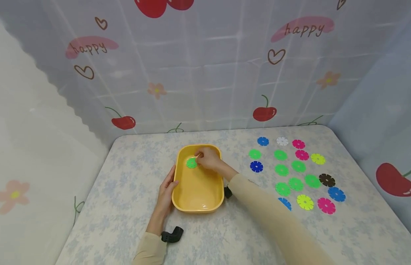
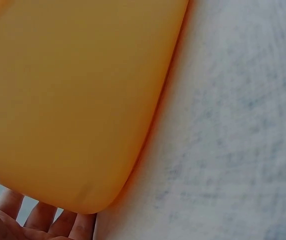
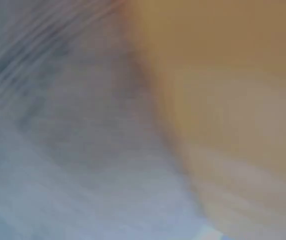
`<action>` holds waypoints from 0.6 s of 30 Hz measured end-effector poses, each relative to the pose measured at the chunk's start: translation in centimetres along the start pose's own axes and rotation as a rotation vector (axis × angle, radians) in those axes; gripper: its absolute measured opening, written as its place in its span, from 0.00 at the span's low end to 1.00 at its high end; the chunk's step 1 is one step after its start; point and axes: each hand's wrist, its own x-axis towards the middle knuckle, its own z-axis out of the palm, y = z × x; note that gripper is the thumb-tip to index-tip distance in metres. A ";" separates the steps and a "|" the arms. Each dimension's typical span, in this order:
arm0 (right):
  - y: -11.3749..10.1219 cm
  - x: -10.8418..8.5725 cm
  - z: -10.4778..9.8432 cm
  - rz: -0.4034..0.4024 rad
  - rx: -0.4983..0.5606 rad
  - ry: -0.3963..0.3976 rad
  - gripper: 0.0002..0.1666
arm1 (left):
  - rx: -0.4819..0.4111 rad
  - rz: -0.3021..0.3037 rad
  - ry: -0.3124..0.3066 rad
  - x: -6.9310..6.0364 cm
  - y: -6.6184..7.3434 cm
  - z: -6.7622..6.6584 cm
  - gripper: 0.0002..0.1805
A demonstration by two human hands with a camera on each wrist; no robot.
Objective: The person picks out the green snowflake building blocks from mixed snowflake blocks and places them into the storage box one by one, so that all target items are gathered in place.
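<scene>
A yellow tray (image 1: 198,187) lies on the table, also large in the left wrist view (image 2: 83,100) and blurred in the right wrist view (image 3: 243,125). My left hand (image 1: 165,191) grips its left side, thumb at the rim and fingers along the outside. In the left wrist view the fingers of this hand (image 2: 43,220) show at the tray's lower edge. Over the tray's far end, my right hand (image 1: 208,159) pinches a thin pale piece (image 1: 198,155), mostly hidden by the fingers. Beside those fingertips, a green notched disc (image 1: 191,163) lies inside the tray.
Right of the tray, several flat notched discs lie spread out, among them green (image 1: 282,170), pink (image 1: 326,205), yellow (image 1: 305,202), blue (image 1: 336,194), white (image 1: 282,141) and dark brown (image 1: 326,180) ones. A printed curtain (image 1: 205,73) hangs behind the table (image 1: 126,176).
</scene>
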 end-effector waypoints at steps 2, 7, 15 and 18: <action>-0.6 -1.2 -1.0 -0.043 0.052 -0.041 0.17 | 0.004 0.004 -0.005 0.0 0.0 0.1 0.31; -1.5 -5.2 -3.6 -0.113 0.061 -0.076 0.16 | 0.008 -0.004 0.010 -0.2 0.0 0.1 0.31; 1.2 -12.7 -6.7 -0.110 -0.029 -0.012 0.16 | -0.023 0.006 -0.013 -0.3 0.2 0.1 0.32; 2.9 -15.3 -8.2 -0.082 -0.075 0.041 0.17 | -0.033 -0.001 -0.014 -0.3 0.3 0.1 0.31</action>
